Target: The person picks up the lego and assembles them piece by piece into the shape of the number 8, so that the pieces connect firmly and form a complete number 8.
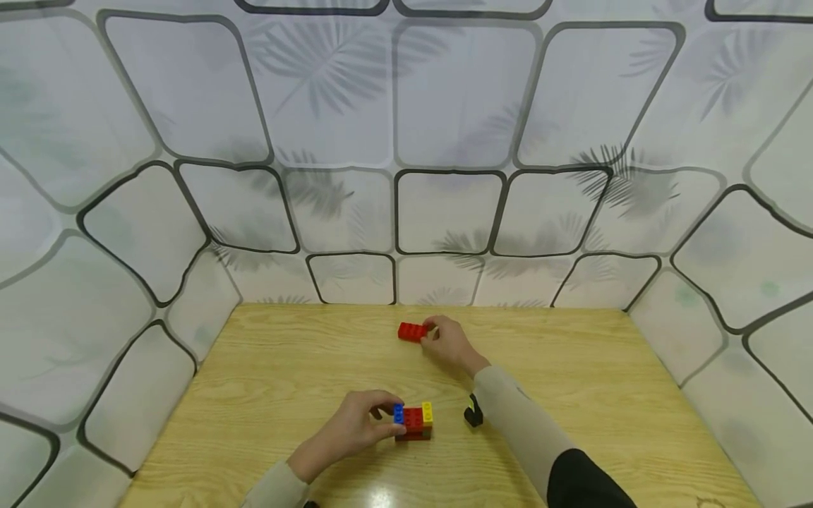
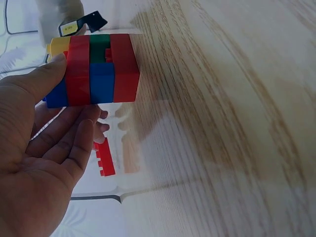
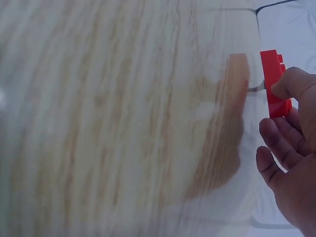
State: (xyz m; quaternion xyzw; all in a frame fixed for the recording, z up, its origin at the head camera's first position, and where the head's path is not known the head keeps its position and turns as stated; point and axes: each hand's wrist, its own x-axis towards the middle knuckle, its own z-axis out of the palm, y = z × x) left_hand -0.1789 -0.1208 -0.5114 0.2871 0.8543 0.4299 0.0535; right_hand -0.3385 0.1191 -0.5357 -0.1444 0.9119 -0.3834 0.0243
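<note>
Near the front of the wooden table (image 1: pixel 508 451), my left hand (image 1: pixel 356 427) holds a block built from toy bricks (image 1: pixel 414 422) between thumb and fingers. In the left wrist view this brick block (image 2: pixel 101 69) has layers of red, then blue and green, then red, then blue and yellow. Farther back, my right hand (image 1: pixel 452 346) pinches the right end of a red toy brick (image 1: pixel 409 331). That red brick (image 3: pixel 273 91) shows its studs beside the thumb in the right wrist view. Its far fingers are partly hidden in the head view.
A patterned fabric wall (image 1: pixel 356 233) with dark outlines and leaf prints encloses the back and sides of the table. A black strap piece (image 1: pixel 473 411) sticks out from the right sleeve (image 1: pixel 527 416).
</note>
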